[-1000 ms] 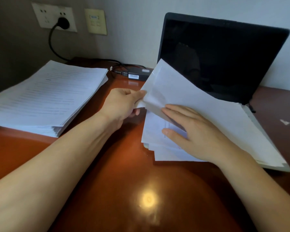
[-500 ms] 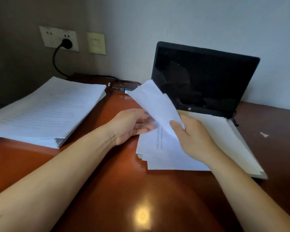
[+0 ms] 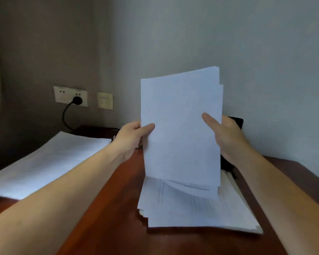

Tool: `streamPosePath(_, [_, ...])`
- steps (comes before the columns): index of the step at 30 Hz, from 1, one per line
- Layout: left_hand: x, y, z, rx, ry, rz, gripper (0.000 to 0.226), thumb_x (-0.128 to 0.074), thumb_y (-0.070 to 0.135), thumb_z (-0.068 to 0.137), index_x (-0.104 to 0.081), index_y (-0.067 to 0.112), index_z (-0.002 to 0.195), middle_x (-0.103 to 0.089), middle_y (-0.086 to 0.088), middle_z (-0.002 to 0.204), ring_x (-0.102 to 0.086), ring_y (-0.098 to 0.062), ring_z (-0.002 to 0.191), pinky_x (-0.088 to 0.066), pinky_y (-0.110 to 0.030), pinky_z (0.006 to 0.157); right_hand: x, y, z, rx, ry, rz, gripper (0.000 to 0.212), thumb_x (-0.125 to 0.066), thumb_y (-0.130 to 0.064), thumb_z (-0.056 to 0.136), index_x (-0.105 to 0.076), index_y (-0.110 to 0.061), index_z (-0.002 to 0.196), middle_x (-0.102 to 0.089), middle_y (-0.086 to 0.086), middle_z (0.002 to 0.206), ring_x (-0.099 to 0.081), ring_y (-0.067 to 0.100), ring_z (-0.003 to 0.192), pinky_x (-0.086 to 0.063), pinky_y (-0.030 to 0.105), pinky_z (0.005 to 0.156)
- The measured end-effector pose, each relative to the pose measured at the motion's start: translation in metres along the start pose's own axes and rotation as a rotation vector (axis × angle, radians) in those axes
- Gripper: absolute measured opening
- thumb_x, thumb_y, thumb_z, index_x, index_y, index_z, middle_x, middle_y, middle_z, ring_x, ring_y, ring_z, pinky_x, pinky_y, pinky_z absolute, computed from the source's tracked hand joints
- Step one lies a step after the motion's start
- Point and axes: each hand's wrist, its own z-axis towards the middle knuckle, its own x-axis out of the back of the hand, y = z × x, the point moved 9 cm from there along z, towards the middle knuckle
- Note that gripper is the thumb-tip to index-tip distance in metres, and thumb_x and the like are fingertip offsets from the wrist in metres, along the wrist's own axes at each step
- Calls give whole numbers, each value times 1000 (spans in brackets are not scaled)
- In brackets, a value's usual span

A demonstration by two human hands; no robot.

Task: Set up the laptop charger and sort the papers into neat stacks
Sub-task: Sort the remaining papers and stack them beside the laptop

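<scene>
White sheets, a thin sheaf (image 3: 180,126), stand upright in both hands directly above the loose pile (image 3: 191,212). The sheaf's bottom edge is blurred, so it's unclear whether it touches the pile.

Probable step: squaring up the sheaf. Its top right corner shows stepped edges, so the sheets aren't flush yet. Best approach: ease the grip so the sheets can slide, then tap the bottom edge on bare desk (image 3: 109,218) just left of the pile, not on the pile, which is uneven & fanned at its near-left corner. Then turn the sheaf & tap a long edge.

Left hand (image 3: 131,137) pinches the sheaf's left edge w/ thumb on the front face & fingers hidden behind. Right hand (image 3: 226,137) does the same on the right edge. Forearms reach fwd either side of the pile, wrists approx. level.

Big stack (image 3: 50,162) lies well left of the pile. The plug (image 3: 77,100) sits in the wall socket (image 3: 70,96), beyond & left of the pile. Laptop (image 3: 236,120) is behind the pile, mostly hidden by the sheaf, so its charger port can't be checked.
</scene>
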Motion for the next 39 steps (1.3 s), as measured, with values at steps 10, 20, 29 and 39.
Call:
streamPosePath(10, [-10,12,-13,-162,26,216,35,-78,18,90,-69,19,124,-76,7,115,-74,-10,102,-59,-35,94,14,30,-7,9,78,-74,21,-72,-20,90,-70,-27,110,-75,-10,109,-71,11,100,-55,33,85])
streamPosePath(20, [-9,10,-15,-168,-7,186,42,-76,15,92,-63,22,131,-74,9,121,-72,-7,106,-58,-27,90,12,44,-12,-18,144,-66,16,-68,-16,93,-68,-30,102,-75,-18,98,-71,1,91,-54,20,72])
streamPosePath(29, [38,3,-7,-66,89,255,33,-74,8,91,-64,26,117,-76,6,111,-75,-16,98,-59,-43,95,-23,64,-12,-101,3,-137,24,-68,-11,93,-69,-33,102,-75,-18,101,-71,6,97,-54,30,83])
streamPosePath(39, [201,32,-9,43,379,700,48,-57,13,97,-48,21,143,-66,2,110,-67,-18,93,-55,-34,80,-173,95,9,-292,-163,-83,18,-63,0,92,-69,-12,105,-77,5,97,-75,25,86,-61,39,76])
